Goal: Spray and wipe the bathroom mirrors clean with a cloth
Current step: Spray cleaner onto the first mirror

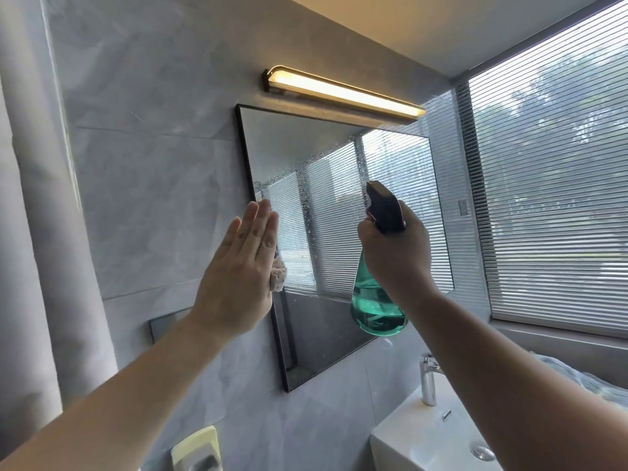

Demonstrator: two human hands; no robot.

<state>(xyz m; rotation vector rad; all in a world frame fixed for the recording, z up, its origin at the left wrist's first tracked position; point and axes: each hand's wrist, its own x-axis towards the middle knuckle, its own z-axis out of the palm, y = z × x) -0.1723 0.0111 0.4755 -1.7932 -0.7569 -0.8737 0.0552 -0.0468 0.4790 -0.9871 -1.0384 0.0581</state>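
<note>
1. Presently the left hand [238, 266] lies flat with its fingers straight and together. It presses a pale cloth [278, 275] against the left edge of the mirror [326, 334], at about 9 o'clock on the glass. The cloth peeps out past the fingertips and along the hand's inner side.
2. Curled round the neck of a teal spray bottle [377, 307], the right hand [396, 253] grips it in front of the glass at about 4 o'clock. The black spray head points toward 11 o'clock.
3. A thin black frame edges the mirror. Its top edge sits just under the lit light bar [343, 93] at 12 o'clock, and its right edge lies near the window blinds [550, 198] at 3 o'clock.
4. Bare glass lies between the two hands, speckled with droplets toward 12 o'clock. Grey wall tile [136, 198] runs to 9 o'clock of the left hand, with a curtain [34, 232] beyond it.
5. At 5 o'clock in the view, a white basin [424, 436] with a chrome faucet [429, 382] stands under the right forearm. A cream wall fitting [195, 450] shows at 7 o'clock.
6. A small dark mark on the basin behind the faucet is too small to read.
</note>
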